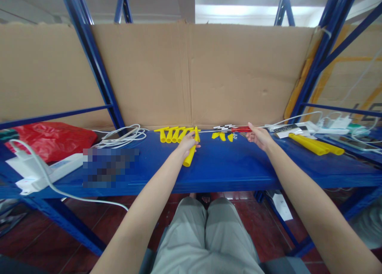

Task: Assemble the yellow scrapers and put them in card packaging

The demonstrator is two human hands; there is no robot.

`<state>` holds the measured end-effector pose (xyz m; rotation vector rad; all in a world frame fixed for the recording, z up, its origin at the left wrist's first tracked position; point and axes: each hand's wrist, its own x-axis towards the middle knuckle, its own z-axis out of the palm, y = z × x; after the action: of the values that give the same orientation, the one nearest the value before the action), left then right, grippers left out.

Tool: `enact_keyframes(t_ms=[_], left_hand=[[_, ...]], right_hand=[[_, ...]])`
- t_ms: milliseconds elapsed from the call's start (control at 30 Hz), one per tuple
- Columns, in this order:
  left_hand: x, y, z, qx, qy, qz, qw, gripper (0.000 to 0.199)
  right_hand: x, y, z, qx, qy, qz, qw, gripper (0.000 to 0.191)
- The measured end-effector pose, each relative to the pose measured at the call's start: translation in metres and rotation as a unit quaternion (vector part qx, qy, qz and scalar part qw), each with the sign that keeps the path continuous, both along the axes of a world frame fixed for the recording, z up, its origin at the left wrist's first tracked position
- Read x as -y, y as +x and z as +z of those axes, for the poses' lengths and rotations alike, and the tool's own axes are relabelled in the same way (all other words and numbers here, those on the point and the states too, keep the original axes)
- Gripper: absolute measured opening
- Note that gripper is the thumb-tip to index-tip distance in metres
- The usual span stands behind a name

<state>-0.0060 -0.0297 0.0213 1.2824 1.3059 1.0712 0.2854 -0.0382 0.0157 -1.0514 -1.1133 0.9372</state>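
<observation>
My left hand (187, 143) is closed around a yellow plastic tube-shaped part (188, 160), its wider end toward me and a narrower piece standing at its far end. In my right hand (259, 136) is a red-handled screwdriver (241, 129). Its long thin shaft points left, the tip by the top of the yellow part; whether they touch I cannot tell. Several similar yellow parts (168, 137) stand in a row left of my left hand. Between my hands lie small yellow pieces (222, 136), tiny metal screws (235, 136) and black-and-white strips (220, 127).
Blue shelf top (232, 166) with a cardboard backing (238, 75). To the left are a red plastic bag (56, 138), a coiled white cable (125, 135) and a white power strip (64, 168). Yellow tubes (313, 145) and a white packet (288, 131) lie at the right.
</observation>
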Motion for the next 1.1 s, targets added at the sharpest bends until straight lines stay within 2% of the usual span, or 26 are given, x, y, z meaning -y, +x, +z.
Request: enact_keyframes(t_ms=[267, 467, 567, 733, 933, 1100], left_hand=[[0.0015, 0.0005, 0.0002, -0.014, 0.007, 0.000, 1.000, 0.076], [0.0021, 0.0007, 0.0005, -0.013, 0.008, 0.001, 1.000, 0.077], [0.0021, 0.0005, 0.0007, -0.016, 0.005, 0.002, 1.000, 0.077], [0.0022, 0.0000, 0.0010, -0.019, 0.004, 0.006, 1.000, 0.075], [0.0015, 0.0002, 0.0009, -0.017, 0.002, 0.010, 1.000, 0.077], [0.0027, 0.0008, 0.0009, -0.004, 0.005, 0.006, 1.000, 0.077]], right_hand=[[0.0003, -0.0013, 0.0000, 0.006, -0.053, -0.012, 0.998, 0.028], [0.0041, -0.0014, 0.0042, -0.047, -0.062, 0.033, 0.996, 0.030], [0.0055, -0.0007, 0.0067, -0.060, -0.050, 0.053, 0.996, 0.029], [0.0075, -0.0011, 0.0072, -0.075, -0.011, 0.083, 0.994, 0.014], [0.0066, -0.0012, 0.0047, -0.045, 0.003, 0.072, 0.996, 0.030], [0.0047, -0.0020, 0.0031, 0.007, -0.004, 0.011, 1.000, 0.042]])
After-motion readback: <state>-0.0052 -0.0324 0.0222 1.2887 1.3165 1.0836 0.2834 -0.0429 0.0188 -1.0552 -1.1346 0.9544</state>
